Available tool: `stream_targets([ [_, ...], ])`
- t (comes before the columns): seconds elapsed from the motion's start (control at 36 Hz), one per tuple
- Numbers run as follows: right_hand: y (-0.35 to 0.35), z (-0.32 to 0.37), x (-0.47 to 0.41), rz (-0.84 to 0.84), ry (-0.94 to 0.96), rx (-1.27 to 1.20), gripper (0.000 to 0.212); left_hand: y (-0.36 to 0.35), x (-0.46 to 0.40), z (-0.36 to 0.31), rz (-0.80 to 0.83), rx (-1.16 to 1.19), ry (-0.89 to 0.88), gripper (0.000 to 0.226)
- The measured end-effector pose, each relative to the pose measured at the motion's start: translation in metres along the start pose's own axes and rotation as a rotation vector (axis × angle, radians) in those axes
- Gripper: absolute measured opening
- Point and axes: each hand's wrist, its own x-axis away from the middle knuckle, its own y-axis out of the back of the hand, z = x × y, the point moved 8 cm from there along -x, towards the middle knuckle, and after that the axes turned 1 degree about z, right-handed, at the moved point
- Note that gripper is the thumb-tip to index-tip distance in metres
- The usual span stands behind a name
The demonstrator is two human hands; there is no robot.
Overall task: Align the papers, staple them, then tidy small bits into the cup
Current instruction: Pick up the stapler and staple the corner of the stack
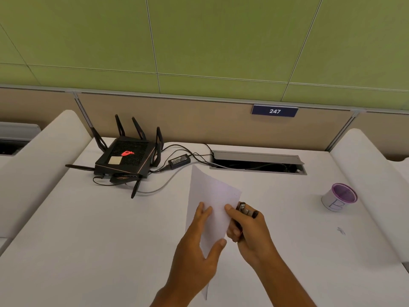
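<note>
The left hand [199, 247] pinches the thin white paper sheets [212, 202] by their near edge, thumb on top and fingers behind, lifted off the white desk [110, 240] in front of the black antenna router [126, 158]. The right hand [247, 231] is clenched round a small dark metal stapler [243, 208] at the sheets' right edge, well short of the purple-rimmed white cup [338, 197] further right of the router. These sheets look light and floppy, so a firm grip close to the stapling corner should stop them sliding.
</note>
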Motion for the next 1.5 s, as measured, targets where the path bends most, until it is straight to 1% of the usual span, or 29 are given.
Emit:
stream_targets([
  [0.11, -0.007, 0.0, 0.004, 0.004, -0.034, -0.068, 0.019, -0.015, 0.004, 0.006, 0.126, -0.054, 0.018, 0.108],
  [0.14, -0.008, 0.0, 0.005, 0.009, -0.04, -0.081, 0.02, -0.018, 0.005, 0.009, 0.145, -0.075, 0.026, 0.112],
  [0.19, -0.012, -0.001, 0.006, 0.015, -0.049, -0.109, 0.02, -0.022, 0.005, 0.014, 0.165, -0.097, 0.051, 0.113],
  [0.22, -0.013, -0.001, 0.007, 0.015, -0.053, -0.125, 0.019, -0.022, 0.004, 0.016, 0.165, -0.088, 0.065, 0.108],
  [0.28, -0.015, -0.002, 0.009, 0.015, -0.057, -0.144, 0.018, -0.022, 0.002, 0.02, 0.149, -0.035, 0.102, 0.089],
  [0.31, -0.016, -0.002, 0.009, 0.016, -0.057, -0.141, 0.02, -0.021, 0.001, 0.023, 0.136, -0.011, 0.125, 0.078],
  [0.36, -0.017, -0.002, 0.01, 0.032, -0.05, -0.119, 0.027, -0.018, 0.0, 0.026, 0.112, 0.025, 0.161, 0.063],
  [0.44, -0.022, 0.002, 0.015, 0.087, -0.01, -0.06, 0.031, -0.004, -0.001, 0.03, 0.031, 0.111, 0.198, 0.055],
  [0.5, -0.023, 0.007, 0.019, 0.119, 0.028, 0.001, 0.031, 0.003, 0.0, 0.038, -0.012, 0.133, 0.224, 0.039],
  [0.53, -0.021, 0.009, 0.02, 0.125, 0.046, 0.032, 0.031, 0.006, 0.001, 0.042, -0.032, 0.131, 0.243, 0.035],
  [0.58, -0.011, 0.008, 0.021, 0.076, 0.074, 0.105, 0.027, 0.012, 0.002, 0.052, -0.063, 0.136, 0.288, 0.033],
  [0.69, 0.035, -0.006, 0.017, -0.204, 0.108, 0.228, 0.022, 0.02, 0.006, 0.059, -0.06, 0.194, 0.351, 0.036],
  [0.75, 0.054, -0.017, 0.017, -0.297, 0.099, 0.277, 0.028, 0.021, 0.007, 0.064, -0.042, 0.204, 0.37, 0.036],
  [0.81, 0.07, -0.029, 0.018, -0.342, 0.052, 0.293, 0.038, 0.021, 0.007, 0.069, -0.035, 0.215, 0.383, 0.037],
  [0.89, 0.082, -0.046, 0.021, -0.313, -0.047, 0.278, 0.041, 0.019, 0.006, 0.075, -0.017, 0.241, 0.407, 0.038],
  [0.97, 0.086, -0.062, 0.022, -0.231, -0.122, 0.25, 0.033, 0.017, 0.005, 0.08, -0.014, 0.281, 0.426, 0.039],
  [1.06, 0.087, -0.074, 0.024, -0.196, -0.177, 0.259, 0.022, 0.016, 0.003, 0.084, -0.02, 0.319, 0.447, 0.04],
  [1.25, 0.081, -0.085, 0.022, -0.217, -0.174, 0.281, 0.013, 0.017, -0.007, 0.1, -0.026, 0.395, 0.495, 0.036],
  [1.39, 0.079, -0.093, 0.014, -0.227, -0.176, 0.291, 0.011, 0.016, -0.013, 0.122, -0.014, 0.455, 0.577, 0.049],
  [1.5, 0.079, -0.102, 0.005, -0.269, -0.196, 0.257, 0.011, 0.015, -0.015, 0.143, -0.003, 0.426, 0.617, 0.054],
])
